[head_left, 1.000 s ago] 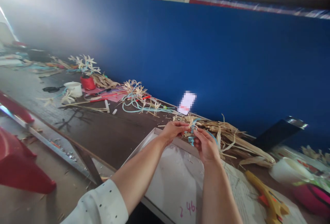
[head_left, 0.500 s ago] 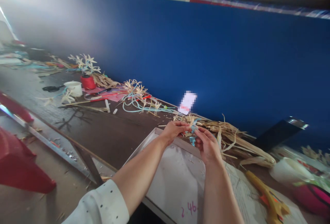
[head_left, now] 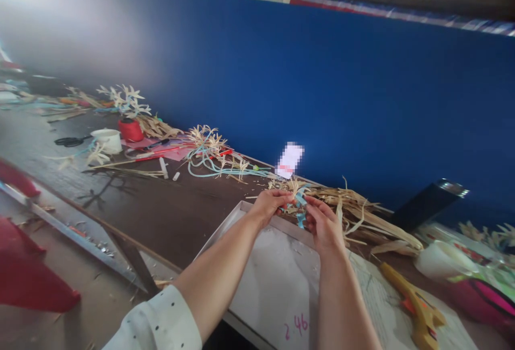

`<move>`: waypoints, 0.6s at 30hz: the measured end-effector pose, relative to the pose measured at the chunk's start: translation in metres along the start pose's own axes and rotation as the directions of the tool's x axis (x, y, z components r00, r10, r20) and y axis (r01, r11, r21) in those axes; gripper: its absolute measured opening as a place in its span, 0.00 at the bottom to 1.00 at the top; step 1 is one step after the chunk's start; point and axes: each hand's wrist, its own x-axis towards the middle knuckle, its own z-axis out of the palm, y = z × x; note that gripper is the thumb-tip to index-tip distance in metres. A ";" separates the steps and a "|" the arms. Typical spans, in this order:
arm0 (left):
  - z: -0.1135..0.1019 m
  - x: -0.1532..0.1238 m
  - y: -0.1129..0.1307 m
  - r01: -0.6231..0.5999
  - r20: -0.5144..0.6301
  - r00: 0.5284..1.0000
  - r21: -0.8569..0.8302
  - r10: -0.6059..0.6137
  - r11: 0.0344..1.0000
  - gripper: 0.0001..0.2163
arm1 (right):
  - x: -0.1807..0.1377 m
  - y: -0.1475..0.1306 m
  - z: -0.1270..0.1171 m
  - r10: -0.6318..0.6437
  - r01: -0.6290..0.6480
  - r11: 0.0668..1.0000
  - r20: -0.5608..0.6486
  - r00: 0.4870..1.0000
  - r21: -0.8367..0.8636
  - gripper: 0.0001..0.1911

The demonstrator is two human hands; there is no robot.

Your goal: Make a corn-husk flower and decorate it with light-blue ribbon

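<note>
A tall blue partition (head_left: 249,71) rises beyond both hands, and a long dark bench (head_left: 185,205) runs along its foot, reaching well away to the left of the left grip (head_left: 266,208). That grip is pinched together on a pale flower (head_left: 295,184), its narrow petals pointing up and away from the fingers. The right grip (head_left: 326,227), just beside it, has thumb and fingertips closed on a blue strip (head_left: 301,196) lying against the flower, with more blue hanging below between the two hands. So the flower and strip sit in the space between the grips, above the far edge of a whitish tray (head_left: 261,280), which extends under the forearms and carries purple marking.

Directly beyond the grips stands a pale rectangle (head_left: 289,161), its surface blurred out. Dry husks (head_left: 362,211) spread just to the right of the right grip, and farther right a dark cylinder (head_left: 428,205) leans. Nearer the wearer on that side, a yellow glue gun (head_left: 420,307) lies on a printed sheet (head_left: 376,291). Left of the left grip are light-blue stems (head_left: 209,172); farther off, a red spool (head_left: 131,131) and a white cup (head_left: 108,141).
</note>
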 end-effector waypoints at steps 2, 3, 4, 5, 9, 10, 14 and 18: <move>0.000 0.000 0.000 0.003 -0.011 1.000 -0.008 -0.003 1.000 0.18 | 0.001 -0.001 0.000 -0.024 0.025 1.000 -0.079 0.997 0.010 0.21; 0.000 0.000 0.000 0.003 -0.015 1.000 -0.010 -0.003 1.000 0.19 | 0.001 -0.002 -0.001 -0.045 0.049 0.999 -0.133 0.990 0.023 0.20; 0.000 0.000 0.000 0.005 -0.019 1.000 -0.008 -0.005 1.000 0.19 | 0.002 -0.004 -0.001 -0.071 0.080 0.996 -0.189 0.979 0.041 0.20; 0.001 0.000 0.001 0.008 -0.019 1.000 -0.005 -0.008 1.000 0.19 | 0.002 -0.008 -0.001 -0.101 0.119 0.991 -0.242 0.965 0.061 0.19; 0.001 -0.001 0.002 0.018 0.004 1.000 0.004 -0.018 1.000 0.18 | -0.003 -0.032 0.002 -0.207 0.270 0.954 -0.372 0.905 0.128 0.15; 0.001 -0.002 0.002 0.016 0.011 1.000 0.005 -0.016 1.000 0.18 | -0.007 -0.041 0.003 -0.222 0.288 0.949 -0.378 0.899 0.127 0.15; 0.001 -0.004 0.001 -0.001 -0.011 1.000 0.022 0.001 1.000 0.17 | -0.032 -0.077 -0.004 -0.307 0.324 0.946 -0.291 0.906 0.011 0.15; 0.003 -0.005 0.002 0.009 0.001 1.000 0.018 -0.009 1.000 0.18 | -0.059 -0.106 -0.051 -0.404 0.317 0.893 -0.258 0.878 -0.320 0.16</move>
